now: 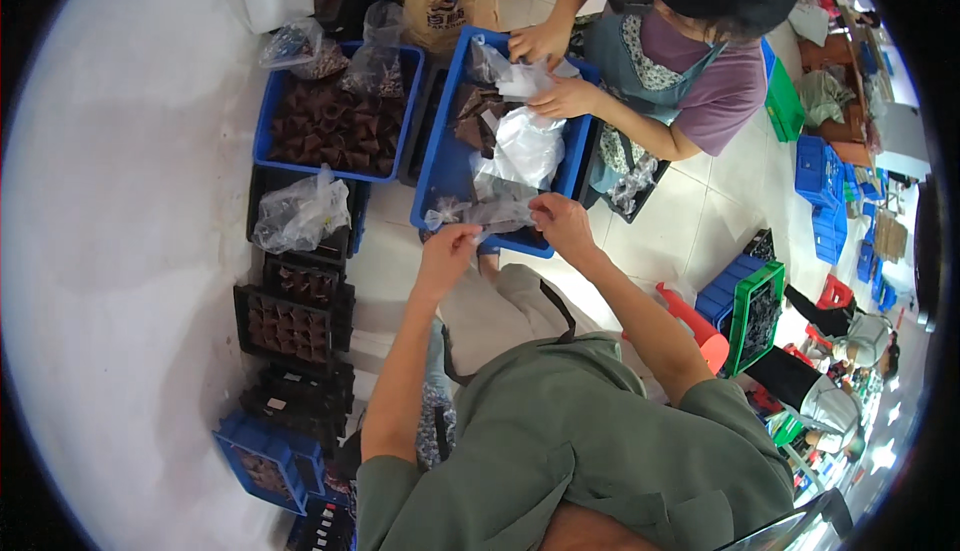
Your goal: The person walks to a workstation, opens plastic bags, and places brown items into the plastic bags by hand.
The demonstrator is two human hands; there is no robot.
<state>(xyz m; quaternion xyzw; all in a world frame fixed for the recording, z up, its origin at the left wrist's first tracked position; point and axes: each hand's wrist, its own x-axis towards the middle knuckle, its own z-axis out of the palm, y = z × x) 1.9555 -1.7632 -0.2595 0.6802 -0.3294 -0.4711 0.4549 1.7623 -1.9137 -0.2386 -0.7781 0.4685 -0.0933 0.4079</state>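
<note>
- Nearest: wearer's green shirt, bare forearms reaching fwd.
- L hand: thumb + fingertips pinching near edge of clear bag.
- R hand: fingertips pinching bag's R end; other fingers curled.
- Clear bag: held btwn both hands, over near end of blue tub. Contents, if any, can't tell.
- In tub, beyond bag: white bundle in plastic, w/ brown pieces to its L.
- Red stool + green crate off to R, on floor.
- L side, along wall: black tray w/ brown pieces in rows; farther up, crumpled plastic bag on dark crates.
- Co-worker across tub, both hands at plastic over its far half; exact finger grip can't tell.
- 2nd tub, upper L: full of brown pcs, filled bags on far rim.
- Far end: yellowish carrier bag.
- Far R bg: blue bins, more ppl.
</note>
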